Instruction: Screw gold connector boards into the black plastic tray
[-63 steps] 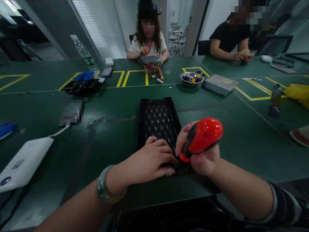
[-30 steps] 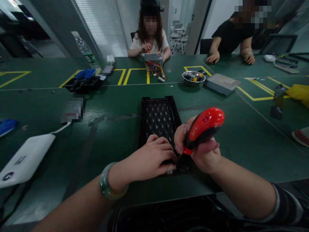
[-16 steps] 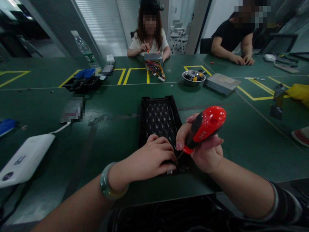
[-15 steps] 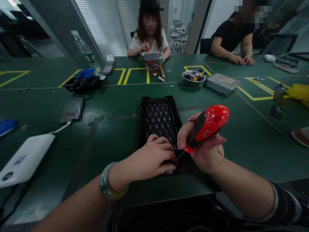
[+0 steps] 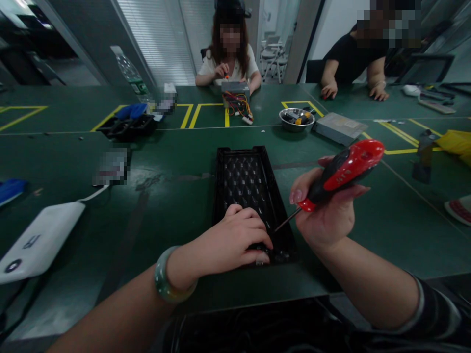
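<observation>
A black plastic tray (image 5: 275, 191) with a bumpy, quilted-looking floor lies on the green table in front of me. My left hand (image 5: 233, 240) rests over its near end, fingers curled and pressed toward the thumb. A small dark thing seems to be at those fingertips, but I cannot make it out. In my right hand (image 5: 326, 223) is a red and black screwdriver (image 5: 344, 174), gripped by its handle and tilted. Its thin shaft points down and left over the tray, the tip close beside my left fingertips.
Left of me lies a white power bank (image 5: 47, 240) with a cable. Farther off are a black tray with blue items (image 5: 127, 122), a plastic bottle (image 5: 132, 78), a metal bowl (image 5: 296, 120) of tools and a grey metal box (image 5: 340, 128). Two people sit across the table.
My right hand has moved up and to the right with the screwdriver, drawing its tip back a little from my left fingers. My left hand has stayed nearly still.
</observation>
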Demonstrator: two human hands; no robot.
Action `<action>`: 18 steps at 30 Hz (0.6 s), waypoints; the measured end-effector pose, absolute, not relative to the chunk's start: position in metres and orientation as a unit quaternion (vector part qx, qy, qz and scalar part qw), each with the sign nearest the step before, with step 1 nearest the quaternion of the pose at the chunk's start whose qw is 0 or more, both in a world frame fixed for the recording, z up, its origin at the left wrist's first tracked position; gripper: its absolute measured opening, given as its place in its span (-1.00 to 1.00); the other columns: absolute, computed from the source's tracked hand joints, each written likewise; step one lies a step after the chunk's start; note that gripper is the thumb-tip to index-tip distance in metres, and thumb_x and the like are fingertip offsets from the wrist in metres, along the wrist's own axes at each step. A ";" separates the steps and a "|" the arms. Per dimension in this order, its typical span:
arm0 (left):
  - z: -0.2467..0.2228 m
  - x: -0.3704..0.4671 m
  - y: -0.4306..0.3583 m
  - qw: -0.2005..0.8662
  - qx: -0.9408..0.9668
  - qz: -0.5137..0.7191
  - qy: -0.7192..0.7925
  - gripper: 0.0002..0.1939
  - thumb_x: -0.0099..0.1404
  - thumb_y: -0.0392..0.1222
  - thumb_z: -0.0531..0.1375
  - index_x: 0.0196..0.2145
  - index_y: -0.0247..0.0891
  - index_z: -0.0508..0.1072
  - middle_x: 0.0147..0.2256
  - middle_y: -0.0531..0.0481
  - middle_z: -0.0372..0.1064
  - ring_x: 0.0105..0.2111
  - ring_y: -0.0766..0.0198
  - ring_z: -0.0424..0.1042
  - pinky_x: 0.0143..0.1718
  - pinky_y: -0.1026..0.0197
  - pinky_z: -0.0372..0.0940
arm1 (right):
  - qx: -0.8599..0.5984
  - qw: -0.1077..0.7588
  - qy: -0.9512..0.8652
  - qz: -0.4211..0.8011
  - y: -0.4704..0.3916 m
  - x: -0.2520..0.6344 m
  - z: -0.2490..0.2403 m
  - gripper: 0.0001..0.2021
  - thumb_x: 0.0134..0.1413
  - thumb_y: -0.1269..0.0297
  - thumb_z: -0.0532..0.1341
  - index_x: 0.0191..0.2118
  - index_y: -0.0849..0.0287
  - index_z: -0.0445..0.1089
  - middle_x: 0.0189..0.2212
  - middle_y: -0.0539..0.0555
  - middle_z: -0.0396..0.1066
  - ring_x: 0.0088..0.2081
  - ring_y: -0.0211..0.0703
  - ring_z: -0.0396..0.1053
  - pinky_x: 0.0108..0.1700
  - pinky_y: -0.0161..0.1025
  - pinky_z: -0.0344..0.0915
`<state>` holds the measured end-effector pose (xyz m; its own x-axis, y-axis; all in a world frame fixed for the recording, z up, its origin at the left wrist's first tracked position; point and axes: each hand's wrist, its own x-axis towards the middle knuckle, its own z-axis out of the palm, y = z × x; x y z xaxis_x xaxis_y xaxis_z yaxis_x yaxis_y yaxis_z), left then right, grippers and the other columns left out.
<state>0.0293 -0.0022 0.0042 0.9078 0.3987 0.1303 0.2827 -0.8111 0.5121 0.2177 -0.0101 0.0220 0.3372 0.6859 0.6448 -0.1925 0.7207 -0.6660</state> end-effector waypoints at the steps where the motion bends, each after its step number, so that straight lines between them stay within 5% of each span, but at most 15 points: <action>1: 0.004 0.029 -0.002 0.249 0.944 0.116 0.181 -0.74 0.41 0.11 0.28 -0.09 -0.06 0.59 -0.12 0.08 0.59 0.02 0.14 0.38 0.03 0.02 -0.04 | -0.242 0.781 -0.501 0.285 -0.010 0.218 0.022 -0.65 0.38 -0.11 0.06 -0.07 -0.01 0.43 -0.61 -0.05 0.21 -0.63 -0.19 0.18 -0.62 -0.17 0.08; 10: 0.010 0.028 -0.001 0.258 0.940 0.123 0.186 -0.70 0.38 0.15 0.29 -0.08 -0.04 0.59 -0.11 0.14 0.59 0.02 0.20 0.40 0.04 0.04 -0.03 | -0.247 0.789 -0.495 0.269 -0.008 0.219 0.021 -0.68 0.38 -0.10 0.09 -0.05 -0.05 0.45 -0.57 -0.03 0.25 -0.58 -0.16 0.21 -0.55 -0.17 0.14; 14: 0.018 0.024 0.002 0.260 0.924 0.167 0.225 -0.77 0.50 0.07 0.19 -0.09 -0.02 0.60 -0.12 0.14 0.60 -0.04 0.23 0.44 0.03 0.02 -0.03 | -0.252 0.786 -0.513 0.236 0.003 0.222 0.009 -0.73 0.43 0.01 0.07 0.07 -0.12 0.41 -0.29 0.04 0.43 -0.28 -0.10 0.43 -0.17 -0.08 0.41; 18: 0.020 0.017 0.009 0.226 0.877 0.270 0.327 -0.74 0.56 -0.03 0.09 -0.06 -0.02 0.59 -0.12 0.11 0.61 -0.06 0.20 0.46 0.04 0.00 0.02 | -0.323 0.711 -0.594 0.195 0.014 0.232 -0.004 -0.66 0.32 -0.09 0.19 0.12 -0.17 0.37 0.06 0.09 0.33 0.08 0.01 0.36 0.15 0.08 0.36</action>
<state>0.0174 0.0087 0.0196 0.6397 0.6962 0.3257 0.4517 -0.6834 0.5735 0.2318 0.0138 -0.0039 0.2189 0.6611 0.7176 0.1066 0.7148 -0.6911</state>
